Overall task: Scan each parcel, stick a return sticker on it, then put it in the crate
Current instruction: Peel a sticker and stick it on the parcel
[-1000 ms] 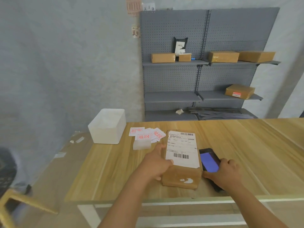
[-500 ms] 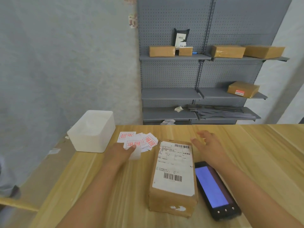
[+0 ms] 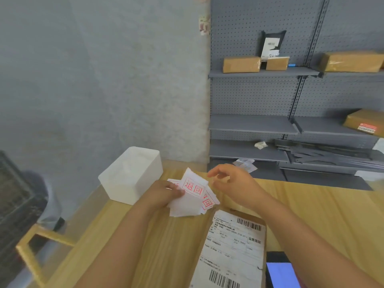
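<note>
A brown parcel with a white barcoded shipping label lies on the wooden table at the bottom centre. My left hand holds a stack of white return stickers with red print, lifted just above the table behind the parcel. My right hand hovers next to the stack's upper right edge with fingers loosely curved and nothing in them. A handheld scanner with a lit blue screen lies right of the parcel, partly under my right forearm.
A white plastic box stands at the table's far left corner. Grey shelving behind the table carries several brown parcels. A dark crate and a wooden frame are at the left, off the table.
My left hand has lifted the sticker stack off the table. My right hand has moved left toward the stack. The view has shifted closer and leftward.
</note>
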